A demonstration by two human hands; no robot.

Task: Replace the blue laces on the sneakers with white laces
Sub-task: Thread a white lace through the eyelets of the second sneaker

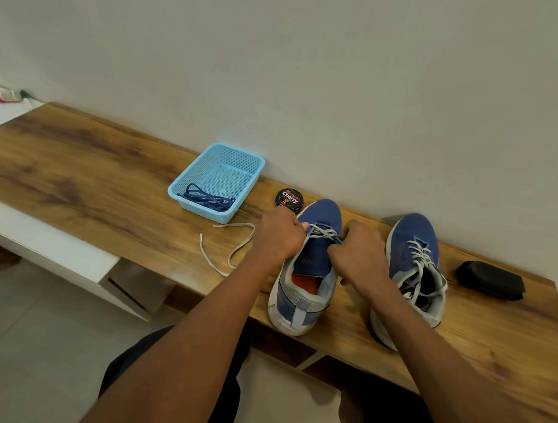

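Hands (278, 233) (359, 246) both pinch white lace (323, 231) on sneaker (307, 276); fingertips, eyelets hidden.

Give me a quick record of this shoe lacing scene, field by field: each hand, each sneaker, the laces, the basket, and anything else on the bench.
left hand: pinches the white lace at the left sneaker's toe end
right hand: pinches the same lace from the other side
left sneaker: laced only near the toe, tongue exposed
right sneaker: laced in white up the eyelets
loose lace end: trails on the wooden bench
blue laces: lie in the blue basket
other: polish tin, black brush
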